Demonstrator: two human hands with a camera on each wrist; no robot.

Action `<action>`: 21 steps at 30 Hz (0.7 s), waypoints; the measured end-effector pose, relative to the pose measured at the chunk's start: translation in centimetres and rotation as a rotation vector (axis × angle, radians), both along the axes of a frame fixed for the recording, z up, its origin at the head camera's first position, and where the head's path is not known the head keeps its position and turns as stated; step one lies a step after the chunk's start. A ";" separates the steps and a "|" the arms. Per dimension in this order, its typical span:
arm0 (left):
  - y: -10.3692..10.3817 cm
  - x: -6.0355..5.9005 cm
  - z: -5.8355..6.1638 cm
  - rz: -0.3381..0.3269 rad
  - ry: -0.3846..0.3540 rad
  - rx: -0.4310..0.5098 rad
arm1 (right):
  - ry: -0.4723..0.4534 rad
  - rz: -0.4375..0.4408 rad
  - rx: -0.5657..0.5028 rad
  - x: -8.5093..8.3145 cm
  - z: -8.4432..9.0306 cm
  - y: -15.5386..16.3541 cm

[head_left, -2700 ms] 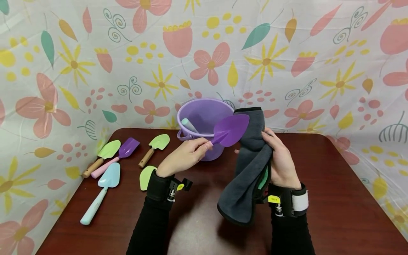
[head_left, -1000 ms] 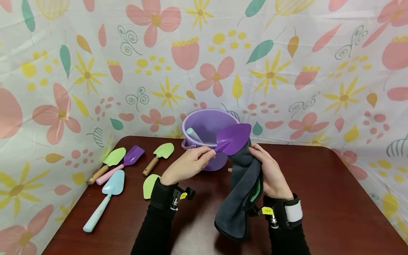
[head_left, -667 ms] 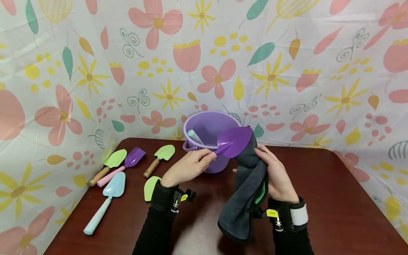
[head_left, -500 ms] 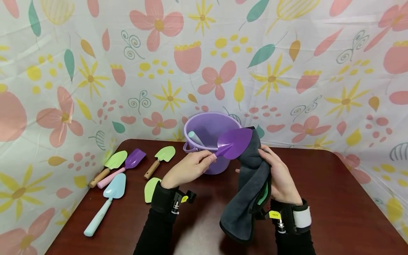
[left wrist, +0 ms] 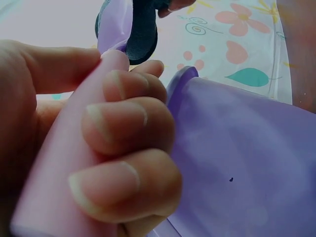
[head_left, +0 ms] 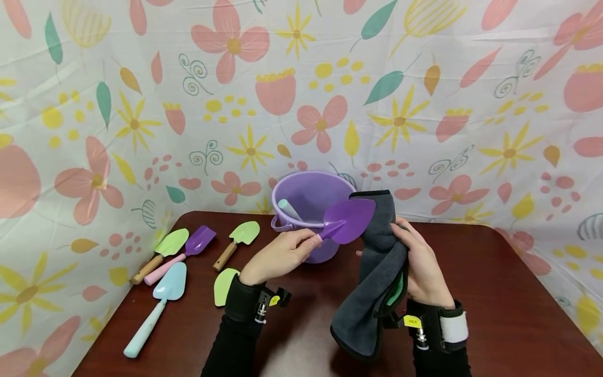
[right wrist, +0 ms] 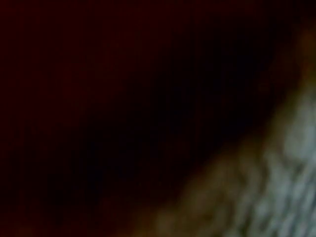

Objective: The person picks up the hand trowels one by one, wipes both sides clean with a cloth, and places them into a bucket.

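My left hand (head_left: 281,255) grips the pink handle (left wrist: 64,148) of a trowel with a purple blade (head_left: 350,220), its fingers curled round the handle in the left wrist view. The blade is raised in front of a purple bucket (head_left: 306,191), its tip against or just before a dark grey cloth (head_left: 372,283). That cloth, black-edged with a bit of green showing, hangs folded from my right hand (head_left: 424,267), pinched between thumb and fingers. Most of the right fingers are hidden behind it. The right wrist view is dark and blurred, with a pale fabric texture at the lower right.
On the table (head_left: 494,293) at left lie a pale blue trowel (head_left: 162,298), a purple-bladed shovel with pink handle (head_left: 200,240), and green trowels (head_left: 246,232), one partly behind my left wrist. A pale blue handle (head_left: 289,209) leans inside the bucket. A flowered curtain (head_left: 400,78) stands behind.
The cloth has shifted to the right, away from the purple blade, which overlapped its top more a second ago. My right hand moved right with it. The left hand keeps its hold on the trowel.
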State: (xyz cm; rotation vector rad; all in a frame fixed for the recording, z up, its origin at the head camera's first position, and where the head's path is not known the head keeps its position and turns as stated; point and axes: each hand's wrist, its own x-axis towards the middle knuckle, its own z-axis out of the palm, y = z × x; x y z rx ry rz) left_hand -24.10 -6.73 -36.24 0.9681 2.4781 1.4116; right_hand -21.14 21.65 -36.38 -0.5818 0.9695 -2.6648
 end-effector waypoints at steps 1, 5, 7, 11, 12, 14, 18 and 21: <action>0.0 0.0 0.0 -0.002 0.001 0.003 | 0.003 -0.005 0.004 -0.1 0.0 0.0; 0.0 0.1 0.1 -0.008 -0.007 0.018 | -0.017 -0.022 0.042 -0.3 -0.4 -0.1; -0.1 0.2 0.2 -0.005 -0.015 0.023 | -0.037 -0.030 0.067 -0.3 -0.6 -0.2; 0.0 0.3 0.1 -0.005 -0.023 0.023 | -0.077 -0.040 0.116 -0.3 -1.0 -0.6; 0.0 0.3 0.1 -0.005 -0.021 0.022 | -0.082 -0.042 0.122 -0.2 -1.1 -0.8; 0.1 0.3 0.1 -0.008 -0.023 0.024 | -0.080 -0.037 0.151 -0.3 -1.2 -1.1; 0.3 0.4 0.1 -0.039 -0.034 0.029 | -0.074 -0.027 0.230 -0.2 -1.5 -2.0; 0.4 0.3 0.1 -0.069 -0.039 0.029 | -0.084 -0.034 0.314 -0.2 -1.7 -2.6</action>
